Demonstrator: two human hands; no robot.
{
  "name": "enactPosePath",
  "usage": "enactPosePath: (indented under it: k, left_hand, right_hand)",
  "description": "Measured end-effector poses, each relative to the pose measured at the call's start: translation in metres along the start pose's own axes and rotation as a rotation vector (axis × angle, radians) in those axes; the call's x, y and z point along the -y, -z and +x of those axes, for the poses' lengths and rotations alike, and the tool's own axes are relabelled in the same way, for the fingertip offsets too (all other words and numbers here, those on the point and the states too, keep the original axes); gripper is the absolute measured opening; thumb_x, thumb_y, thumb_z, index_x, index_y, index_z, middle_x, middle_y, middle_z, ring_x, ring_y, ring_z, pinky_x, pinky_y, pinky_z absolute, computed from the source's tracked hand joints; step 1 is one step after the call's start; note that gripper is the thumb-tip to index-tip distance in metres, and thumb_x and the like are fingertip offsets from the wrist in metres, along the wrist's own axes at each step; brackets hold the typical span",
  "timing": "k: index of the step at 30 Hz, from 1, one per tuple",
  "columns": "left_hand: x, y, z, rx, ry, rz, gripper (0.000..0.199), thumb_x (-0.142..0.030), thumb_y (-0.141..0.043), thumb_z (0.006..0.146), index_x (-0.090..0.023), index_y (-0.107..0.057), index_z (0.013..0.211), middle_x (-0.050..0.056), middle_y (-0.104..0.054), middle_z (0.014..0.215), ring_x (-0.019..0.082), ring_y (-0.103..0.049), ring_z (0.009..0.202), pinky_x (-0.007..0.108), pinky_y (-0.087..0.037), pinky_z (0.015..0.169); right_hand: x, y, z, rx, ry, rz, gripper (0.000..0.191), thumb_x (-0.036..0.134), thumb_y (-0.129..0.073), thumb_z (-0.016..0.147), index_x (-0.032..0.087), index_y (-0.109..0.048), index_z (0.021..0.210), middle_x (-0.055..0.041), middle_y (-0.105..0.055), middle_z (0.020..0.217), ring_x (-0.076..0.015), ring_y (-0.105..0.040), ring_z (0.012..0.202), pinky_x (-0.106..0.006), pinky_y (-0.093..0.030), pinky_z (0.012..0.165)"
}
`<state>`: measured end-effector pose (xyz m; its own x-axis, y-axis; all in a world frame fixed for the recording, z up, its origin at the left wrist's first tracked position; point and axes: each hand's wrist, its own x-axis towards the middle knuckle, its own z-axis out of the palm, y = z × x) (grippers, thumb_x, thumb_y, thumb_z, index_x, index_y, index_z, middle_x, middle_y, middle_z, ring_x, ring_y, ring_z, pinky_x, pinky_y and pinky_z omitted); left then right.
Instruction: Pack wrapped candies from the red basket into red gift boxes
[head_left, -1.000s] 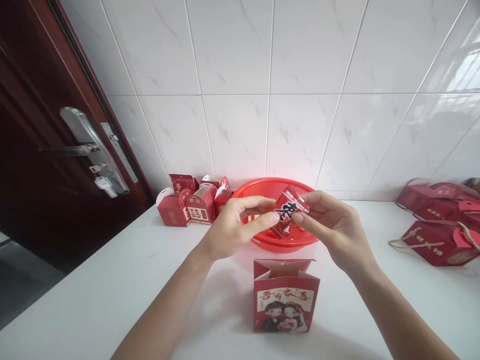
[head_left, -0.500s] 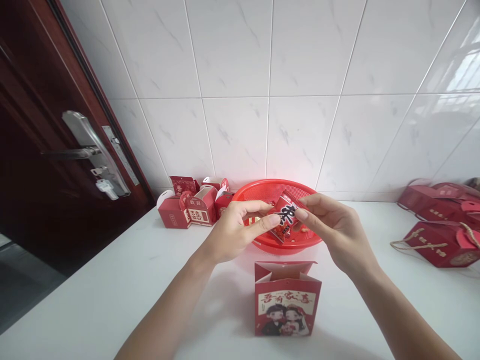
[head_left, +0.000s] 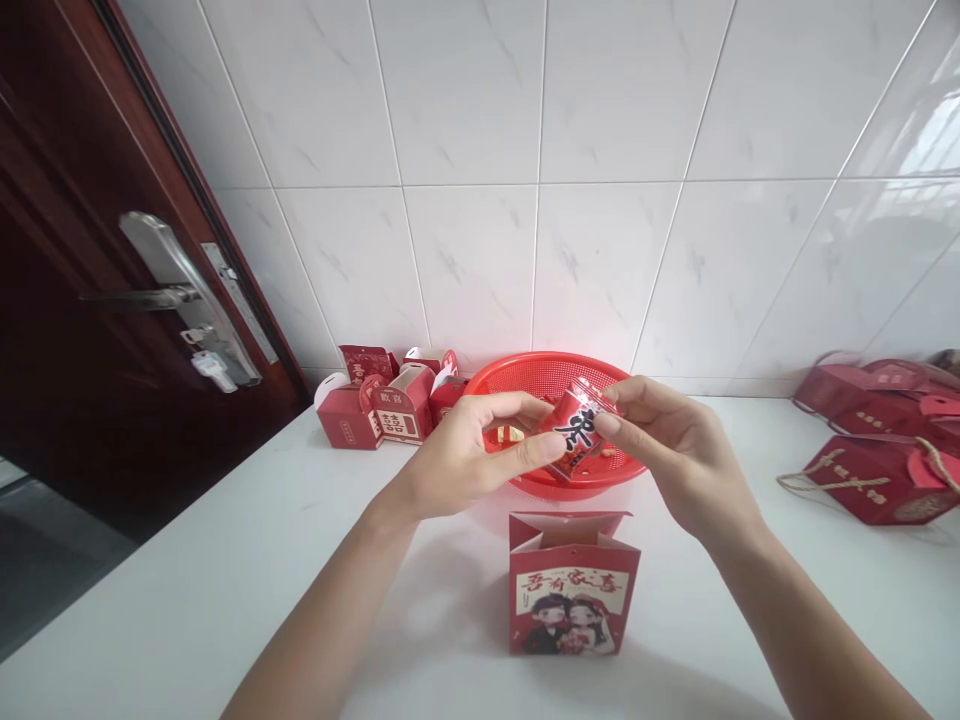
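Both my hands were raised in front of me, with one small red packet [head_left: 576, 428] pinched between them. With my left hand [head_left: 461, 452] I gripped its left side, the thumb pressed on the printed face and the fingers curled behind. With my right hand [head_left: 686, 455] I had hold of its right side, the thumb near the edge and the index finger up by the top corner. The packet was tilted, its bold black lettering turned toward me, and it sat in my view over the red basket [head_left: 559, 489], hiding part of the inside. Around it I could make out some small things lying in the basket, too covered by my fingers to name.

Nearer to me, just in front of the basket, a red paper bag [head_left: 574, 605] stood upright on the white counter [head_left: 420, 620], its top open and a cartoon couple printed on its front. To the left of the basket, by the tiled wall [head_left: 465, 120], I had a cluster of little red and white boxes [head_left: 349, 418]. Well off to the right were darker red boxes [head_left: 862, 485], the front one with a cord handle. Beyond the counter's left end was a dark wooden door [head_left: 60, 200], keys [head_left: 214, 370] hanging at its lock.
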<state>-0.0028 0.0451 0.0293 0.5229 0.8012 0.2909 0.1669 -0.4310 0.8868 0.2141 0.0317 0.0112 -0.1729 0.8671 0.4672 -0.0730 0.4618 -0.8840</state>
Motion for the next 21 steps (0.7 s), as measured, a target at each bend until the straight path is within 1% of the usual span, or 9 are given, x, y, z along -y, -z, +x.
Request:
enactPosePath:
  k: [3, 4, 6, 9, 11, 14, 15, 17, 21]
  left_hand:
    - [-0.004, 0.008, -0.006, 0.048, 0.032, 0.109, 0.039, -0.045, -0.075, 0.086, -0.022, -0.068, 0.118, 0.007, -0.070, 0.120, 0.024, -0.063, 0.114, 0.037, -0.050, 0.099]
    - [-0.006, 0.011, -0.008, 0.085, 0.038, 0.157, 0.036, -0.046, -0.075, 0.086, -0.023, -0.070, 0.113, 0.007, -0.070, 0.118, 0.025, -0.063, 0.114, 0.037, -0.050, 0.098]
    - [-0.010, 0.017, -0.012, 0.216, 0.035, 0.259, 0.026, -0.046, -0.073, 0.087, -0.023, -0.075, 0.100, 0.005, -0.073, 0.109, 0.025, -0.064, 0.111, 0.035, -0.050, 0.096]
    - [-0.015, 0.022, -0.016, 0.411, 0.029, 0.384, 0.017, -0.040, -0.071, 0.090, -0.026, -0.081, 0.091, 0.005, -0.074, 0.112, 0.025, -0.067, 0.109, 0.031, -0.049, 0.091]
    - [-0.016, 0.022, -0.017, 0.477, 0.034, 0.430, 0.014, -0.036, -0.072, 0.090, -0.028, -0.082, 0.095, 0.005, -0.074, 0.116, 0.024, -0.069, 0.105, 0.029, -0.049, 0.088]
    - [-0.015, 0.020, -0.015, 0.555, 0.044, 0.434, 0.016, -0.028, -0.066, 0.094, -0.026, -0.081, 0.098, 0.004, -0.076, 0.108, 0.021, -0.070, 0.097, 0.027, -0.049, 0.085]
    - [-0.014, 0.019, -0.014, 0.568, 0.049, 0.427, 0.018, -0.026, -0.063, 0.095, -0.025, -0.080, 0.099, 0.003, -0.077, 0.104, 0.020, -0.070, 0.094, 0.027, -0.048, 0.084]
    - [-0.011, 0.017, -0.011, 0.548, 0.073, 0.424, 0.018, -0.025, -0.061, 0.095, -0.023, -0.078, 0.100, 0.002, -0.077, 0.099, 0.019, -0.069, 0.090, 0.026, -0.048, 0.081]
    - [-0.006, 0.013, -0.006, 0.461, 0.127, 0.440, 0.020, -0.027, -0.071, 0.085, -0.025, -0.077, 0.104, -0.001, -0.077, 0.098, 0.021, -0.069, 0.090, 0.026, -0.047, 0.075]
  right_hand:
    - [0.006, 0.004, -0.001, -0.039, 0.031, -0.037, 0.018, 0.039, -0.076, 0.088, 0.023, -0.068, 0.085, -0.0024, -0.072, 0.078, -0.0170, -0.068, 0.069, -0.028, -0.058, 0.061]
    - [0.008, 0.006, -0.002, -0.046, 0.042, -0.050, 0.018, 0.039, -0.076, 0.087, 0.023, -0.068, 0.084, -0.0023, -0.071, 0.077, -0.0168, -0.067, 0.068, -0.028, -0.057, 0.060]
    - [0.012, 0.009, -0.003, -0.040, 0.060, -0.081, 0.019, 0.038, -0.077, 0.087, 0.022, -0.069, 0.082, -0.0021, -0.070, 0.076, -0.0167, -0.066, 0.067, -0.028, -0.056, 0.060]
    - [0.018, 0.013, -0.004, 0.011, 0.073, -0.132, 0.018, 0.036, -0.077, 0.086, 0.022, -0.070, 0.080, -0.0023, -0.068, 0.074, -0.0164, -0.064, 0.066, -0.029, -0.056, 0.060]
    - [0.020, 0.014, -0.006, 0.048, 0.075, -0.149, 0.017, 0.036, -0.078, 0.086, 0.021, -0.071, 0.080, -0.0025, -0.068, 0.074, -0.0163, -0.063, 0.066, -0.029, -0.056, 0.060]
    - [0.022, 0.014, -0.007, 0.095, 0.077, -0.176, 0.015, 0.035, -0.079, 0.086, 0.022, -0.073, 0.083, -0.0025, -0.069, 0.074, -0.0167, -0.063, 0.067, -0.029, -0.054, 0.060]
    - [0.022, 0.014, -0.008, 0.114, 0.076, -0.195, 0.014, 0.035, -0.078, 0.086, 0.022, -0.073, 0.084, -0.0027, -0.070, 0.075, -0.0171, -0.064, 0.069, -0.029, -0.054, 0.061]
    - [0.023, 0.014, -0.008, 0.157, 0.076, -0.246, 0.012, 0.035, -0.076, 0.088, 0.023, -0.074, 0.086, -0.0032, -0.072, 0.077, -0.0182, -0.065, 0.073, -0.030, -0.055, 0.065]
    - [0.024, 0.013, -0.009, 0.262, 0.083, -0.343, 0.012, 0.034, -0.074, 0.090, 0.023, -0.076, 0.090, -0.0043, -0.076, 0.085, -0.0205, -0.069, 0.079, -0.032, -0.056, 0.072]
